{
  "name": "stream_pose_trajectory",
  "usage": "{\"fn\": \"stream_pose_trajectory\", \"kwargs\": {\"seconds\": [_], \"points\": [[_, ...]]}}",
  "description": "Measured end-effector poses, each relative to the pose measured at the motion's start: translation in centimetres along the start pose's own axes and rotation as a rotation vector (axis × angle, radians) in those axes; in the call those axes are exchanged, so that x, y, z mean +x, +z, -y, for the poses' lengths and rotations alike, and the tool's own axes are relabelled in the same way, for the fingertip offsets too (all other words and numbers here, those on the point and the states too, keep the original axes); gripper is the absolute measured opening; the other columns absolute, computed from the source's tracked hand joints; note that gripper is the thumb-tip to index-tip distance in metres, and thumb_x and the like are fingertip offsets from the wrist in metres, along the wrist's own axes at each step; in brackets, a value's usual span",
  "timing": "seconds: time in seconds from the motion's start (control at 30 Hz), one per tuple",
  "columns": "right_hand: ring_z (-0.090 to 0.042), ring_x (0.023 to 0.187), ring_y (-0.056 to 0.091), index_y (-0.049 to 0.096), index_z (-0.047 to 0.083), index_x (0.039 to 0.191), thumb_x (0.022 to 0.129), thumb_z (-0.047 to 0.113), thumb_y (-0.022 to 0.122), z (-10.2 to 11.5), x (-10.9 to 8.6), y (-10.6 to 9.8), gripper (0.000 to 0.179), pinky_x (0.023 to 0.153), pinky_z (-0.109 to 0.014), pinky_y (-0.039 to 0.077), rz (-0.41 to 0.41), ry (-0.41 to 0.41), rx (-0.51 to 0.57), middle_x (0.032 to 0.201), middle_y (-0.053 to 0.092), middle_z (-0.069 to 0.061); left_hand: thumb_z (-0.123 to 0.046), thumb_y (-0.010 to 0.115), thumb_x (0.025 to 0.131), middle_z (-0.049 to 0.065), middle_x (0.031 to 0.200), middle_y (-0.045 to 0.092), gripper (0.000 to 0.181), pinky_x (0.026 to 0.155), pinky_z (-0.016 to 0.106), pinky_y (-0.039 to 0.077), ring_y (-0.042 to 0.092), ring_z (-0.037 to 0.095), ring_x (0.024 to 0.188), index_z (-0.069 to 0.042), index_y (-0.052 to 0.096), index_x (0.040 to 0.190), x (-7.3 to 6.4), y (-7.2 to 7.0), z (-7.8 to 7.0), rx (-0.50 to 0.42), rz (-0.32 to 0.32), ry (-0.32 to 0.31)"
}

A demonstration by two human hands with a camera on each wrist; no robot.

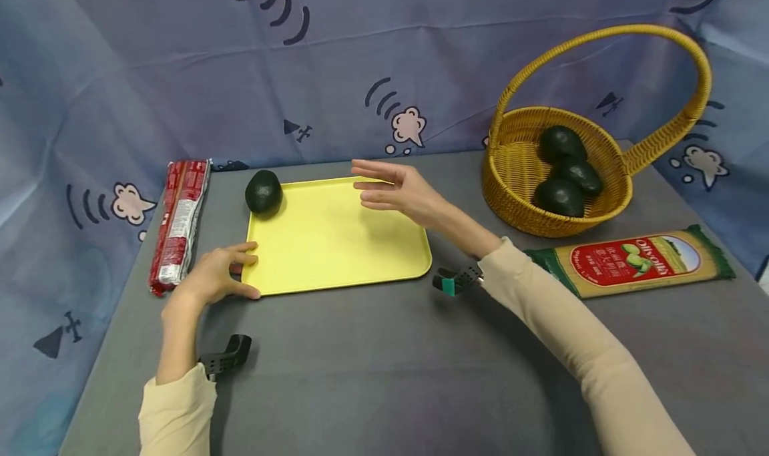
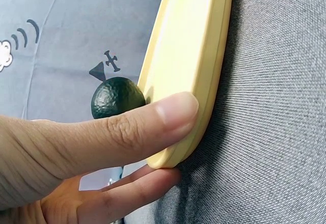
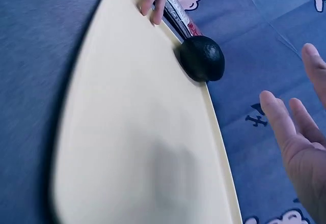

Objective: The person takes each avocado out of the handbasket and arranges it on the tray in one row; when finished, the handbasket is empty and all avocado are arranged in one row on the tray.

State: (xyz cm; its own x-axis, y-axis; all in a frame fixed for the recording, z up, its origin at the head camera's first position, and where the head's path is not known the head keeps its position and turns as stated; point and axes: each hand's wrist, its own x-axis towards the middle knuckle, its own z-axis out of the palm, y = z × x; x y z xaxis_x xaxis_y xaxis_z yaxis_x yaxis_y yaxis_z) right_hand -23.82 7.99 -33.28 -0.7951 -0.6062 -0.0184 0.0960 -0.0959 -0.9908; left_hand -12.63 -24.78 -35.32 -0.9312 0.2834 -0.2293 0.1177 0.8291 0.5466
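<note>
A shallow yellow tray (image 1: 336,236) lies on the grey table. At its near left corner my left hand (image 1: 213,276) holds the tray, thumb at the front corner and fingers over the left rim; the thumb (image 2: 153,124) shows large in the left wrist view. One dark green avocado (image 1: 264,192) sits at the tray's far left corner. Above the tray's right part hovers my right hand (image 1: 399,192), its fingers extended and nothing in them. In the right wrist view, the right hand's fingers (image 3: 282,119) are apart from the avocado (image 3: 202,58).
A yellow wicker basket (image 1: 498,192) with a tall handle stands at the back right, with three avocados (image 1: 559,197) inside. In front of it lies a pasta packet (image 1: 637,262). A red packet (image 1: 180,222) lies left of the tray. Patterned blue cloth (image 1: 336,75) hangs behind the table.
</note>
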Motion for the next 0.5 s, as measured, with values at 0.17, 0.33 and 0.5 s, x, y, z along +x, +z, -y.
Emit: {"fn": "stream_pose_trajectory", "kwargs": {"seconds": [0.17,0.33,0.5], "points": [[-0.027,0.129,0.047,0.041,0.003,0.145,0.090,-0.006,0.061,0.8,-4.2,-2.8,0.060,0.092,-0.038,0.050,-0.046,-0.044,-0.096,0.148,0.042,-0.011,-0.014,0.085,0.071,0.026,0.143,0.042,0.067,0.101,0.057,0.036,0.053,0.044,0.117,0.016,0.056,0.123,-0.1,0.1,0.0,-0.007,0.002,0.002],[-0.024,0.127,0.050,0.046,0.009,0.143,0.090,-0.003,0.061,1.8,-8.5,-6.4,0.056,0.092,-0.037,0.050,-0.121,-0.099,-0.077,0.142,0.049,-0.006,-0.015,0.085,0.071,0.026,0.143,0.041,0.067,0.100,0.057,0.037,0.053,0.044,0.116,0.016,0.056,0.123,-0.1,0.0,-0.3,-0.014,0.007,-0.001],[-0.019,0.124,0.053,0.046,0.009,0.143,0.093,-0.008,0.054,2.5,-12.3,-9.9,0.054,0.092,-0.036,0.048,-0.170,-0.150,0.015,0.138,0.053,-0.003,-0.015,0.084,0.071,0.026,0.143,0.041,0.067,0.100,0.057,0.036,0.055,0.043,0.115,0.016,0.056,0.123,-0.2,0.0,-0.2,-0.008,0.006,0.008]]}}
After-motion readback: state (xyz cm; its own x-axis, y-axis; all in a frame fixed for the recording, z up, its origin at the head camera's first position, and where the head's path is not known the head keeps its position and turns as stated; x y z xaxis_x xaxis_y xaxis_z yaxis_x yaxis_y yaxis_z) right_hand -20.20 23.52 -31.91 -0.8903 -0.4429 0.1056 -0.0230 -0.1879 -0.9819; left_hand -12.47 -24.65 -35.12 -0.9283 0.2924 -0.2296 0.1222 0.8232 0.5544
